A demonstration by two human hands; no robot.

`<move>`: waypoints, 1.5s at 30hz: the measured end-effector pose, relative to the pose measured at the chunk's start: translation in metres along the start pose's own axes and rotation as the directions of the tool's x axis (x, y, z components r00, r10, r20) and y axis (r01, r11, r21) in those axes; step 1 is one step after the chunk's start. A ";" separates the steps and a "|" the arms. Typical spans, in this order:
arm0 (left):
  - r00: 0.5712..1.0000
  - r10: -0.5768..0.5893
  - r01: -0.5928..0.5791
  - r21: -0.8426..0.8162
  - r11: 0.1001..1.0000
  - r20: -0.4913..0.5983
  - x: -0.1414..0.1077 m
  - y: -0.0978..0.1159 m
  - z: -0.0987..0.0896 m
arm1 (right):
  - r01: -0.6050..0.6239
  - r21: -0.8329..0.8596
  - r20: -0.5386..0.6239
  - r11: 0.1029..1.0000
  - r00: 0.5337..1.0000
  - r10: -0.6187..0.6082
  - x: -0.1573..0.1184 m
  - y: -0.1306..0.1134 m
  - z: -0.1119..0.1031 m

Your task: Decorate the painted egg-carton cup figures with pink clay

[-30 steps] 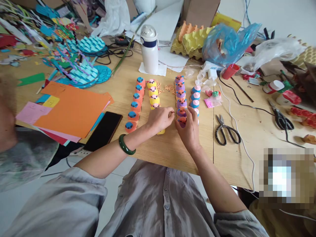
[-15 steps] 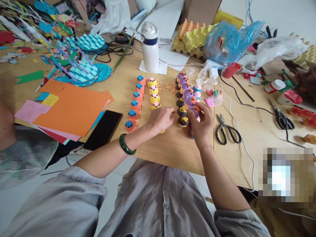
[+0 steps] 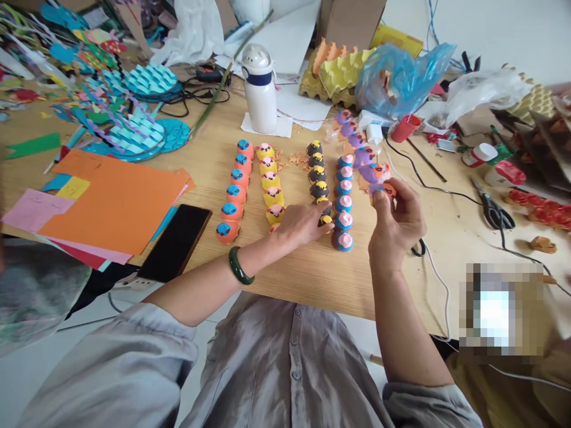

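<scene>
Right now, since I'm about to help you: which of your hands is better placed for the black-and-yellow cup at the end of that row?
Probably your left hand: it is right at the black-and-yellow cup, while your right hand is pinching the purple-and-orange strip further off.

One camera, worn on the person's head, gives the only view, looking forward and down across a light wooden desk (image 3: 307,279) from just above the person's chest. It sits close to the work: the left hand (image 3: 303,224), right hand (image 3: 397,220) and painted egg-carton chains (image 3: 343,205) fill the middle of the frame. A grey button-front shirt (image 3: 285,368) runs along the bottom edge, and a brown cardboard box (image 3: 350,24) stands at the far top.
</scene>
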State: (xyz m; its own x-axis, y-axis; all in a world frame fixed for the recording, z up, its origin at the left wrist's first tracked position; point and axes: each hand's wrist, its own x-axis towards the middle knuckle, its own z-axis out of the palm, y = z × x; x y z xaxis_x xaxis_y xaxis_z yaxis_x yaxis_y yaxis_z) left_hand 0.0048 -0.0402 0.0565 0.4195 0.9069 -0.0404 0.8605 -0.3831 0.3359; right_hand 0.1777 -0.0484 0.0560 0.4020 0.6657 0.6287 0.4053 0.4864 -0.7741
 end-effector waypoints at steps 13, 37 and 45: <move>0.995 0.006 -0.023 0.166 0.986 0.104 -0.023 -0.014 -0.001 | 0.045 -0.238 0.097 0.970 0.995 -0.023 -0.061 0.032 -0.063; 0.994 -0.072 0.112 -0.694 0.711 0.086 -0.039 -0.022 -0.026 | 0.029 -0.211 0.347 0.977 0.937 0.047 -0.057 0.017 -0.044; 0.957 -0.084 0.235 -0.912 -0.336 0.278 -0.028 0.003 -0.021 | -0.035 -0.172 0.327 0.985 0.941 0.090 -0.046 -0.007 -0.037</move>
State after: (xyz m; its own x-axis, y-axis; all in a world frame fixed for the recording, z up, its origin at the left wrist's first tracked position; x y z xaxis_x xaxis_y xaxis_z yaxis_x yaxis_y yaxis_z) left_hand -0.0104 -0.0626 0.0783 0.4094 0.8513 -0.3281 -0.4540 0.5021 0.7361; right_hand 0.1872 -0.1035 0.0351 0.1459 0.8553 0.4972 0.5261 0.3586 -0.7711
